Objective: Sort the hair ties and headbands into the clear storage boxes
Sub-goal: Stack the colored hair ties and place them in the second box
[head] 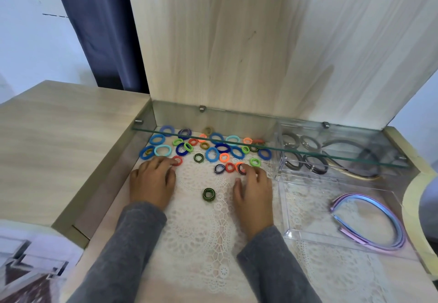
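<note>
Scattered hair ties (212,154) noted on lace mat (201,231) in recessed bench (59,136) compartment: blue, teal, green, orange, red, olive; several partly under glass shelf (308,152).
Green-black striped tie (209,194) lies alone between the hands.
Left hand (151,184): grip slack, fingers laid flat on mat, nothing held, fingertips touching red tie (177,160).
Right hand (253,188): grip loose, nothing clasped, fingertips touching dark striped tie (241,168).
Rear clear box (280,167): dark ties (291,140) and dark headbands (343,141) contained.
Near clear box (288,207): pastel pink-blue headbands (360,196) contained.
</note>
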Tool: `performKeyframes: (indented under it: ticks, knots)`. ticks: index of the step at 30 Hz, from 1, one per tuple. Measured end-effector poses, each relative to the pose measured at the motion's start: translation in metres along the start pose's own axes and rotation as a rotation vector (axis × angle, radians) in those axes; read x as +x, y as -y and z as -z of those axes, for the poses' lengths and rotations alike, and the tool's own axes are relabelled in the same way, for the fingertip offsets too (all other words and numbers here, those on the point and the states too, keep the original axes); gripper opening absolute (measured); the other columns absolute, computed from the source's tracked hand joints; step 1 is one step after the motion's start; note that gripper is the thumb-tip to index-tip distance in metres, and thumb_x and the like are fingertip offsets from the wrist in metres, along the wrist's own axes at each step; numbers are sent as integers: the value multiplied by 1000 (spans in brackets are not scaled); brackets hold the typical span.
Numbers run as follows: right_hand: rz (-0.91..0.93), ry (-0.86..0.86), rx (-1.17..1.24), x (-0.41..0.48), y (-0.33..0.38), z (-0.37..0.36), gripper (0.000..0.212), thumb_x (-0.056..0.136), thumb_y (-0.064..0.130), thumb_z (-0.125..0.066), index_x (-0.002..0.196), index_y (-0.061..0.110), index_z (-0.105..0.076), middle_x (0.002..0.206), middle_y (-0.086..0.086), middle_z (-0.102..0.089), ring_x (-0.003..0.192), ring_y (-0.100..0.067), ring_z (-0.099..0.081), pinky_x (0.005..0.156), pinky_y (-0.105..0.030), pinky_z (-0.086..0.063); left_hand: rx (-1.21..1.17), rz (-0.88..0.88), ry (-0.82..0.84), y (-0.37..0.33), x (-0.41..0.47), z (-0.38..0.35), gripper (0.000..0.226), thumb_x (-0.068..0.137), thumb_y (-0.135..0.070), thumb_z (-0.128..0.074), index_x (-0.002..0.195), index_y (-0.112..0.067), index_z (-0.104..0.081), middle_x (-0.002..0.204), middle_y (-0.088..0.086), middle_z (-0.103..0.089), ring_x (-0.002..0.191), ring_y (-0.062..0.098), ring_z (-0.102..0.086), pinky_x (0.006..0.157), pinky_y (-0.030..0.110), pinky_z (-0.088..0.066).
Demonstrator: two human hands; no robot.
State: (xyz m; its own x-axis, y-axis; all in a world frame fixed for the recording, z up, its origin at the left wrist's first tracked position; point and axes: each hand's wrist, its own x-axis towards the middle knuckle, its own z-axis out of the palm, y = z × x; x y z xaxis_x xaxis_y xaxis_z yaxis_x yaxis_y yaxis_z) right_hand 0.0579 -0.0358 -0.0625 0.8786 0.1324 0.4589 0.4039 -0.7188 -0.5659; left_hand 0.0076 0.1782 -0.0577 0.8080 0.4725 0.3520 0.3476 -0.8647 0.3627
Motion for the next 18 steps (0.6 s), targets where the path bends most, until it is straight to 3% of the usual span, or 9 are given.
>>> performKeyframes:
  ticks: [3, 7, 18]
  knots:
    - [-62, -37, -19, 8, -4, -5, 29, 81, 8, -63, 110, 10, -62, 106, -15, -56, 89, -30, -55, 73, -41, -52, -27, 3, 14, 0, 0, 1, 19, 88, -21, -56, 104, -29, -64, 108, -3, -65, 102, 22, -57, 83, 36, -40]
    - [-83, -3, -103, 17, -5, -5, 21, 81, 12, -64, 102, 11, -64, 102, -12, -57, 83, -29, -57, 62, -36, -51, -15, -27, 24, 1, -1, 1, 17, 83, -24, -61, 100, -28, -65, 102, -6, -67, 98, 20, -59, 82, 36, -42]
    - [-21, -27, -108, 17, -6, -8, 14, 82, 11, -64, 96, 15, -63, 96, -3, -61, 81, -22, -55, 60, -34, -50, -12, -111, 9, 4, -4, 3, 11, 84, -27, -61, 95, -29, -63, 98, -10, -65, 94, 17, -59, 80, 35, -39]
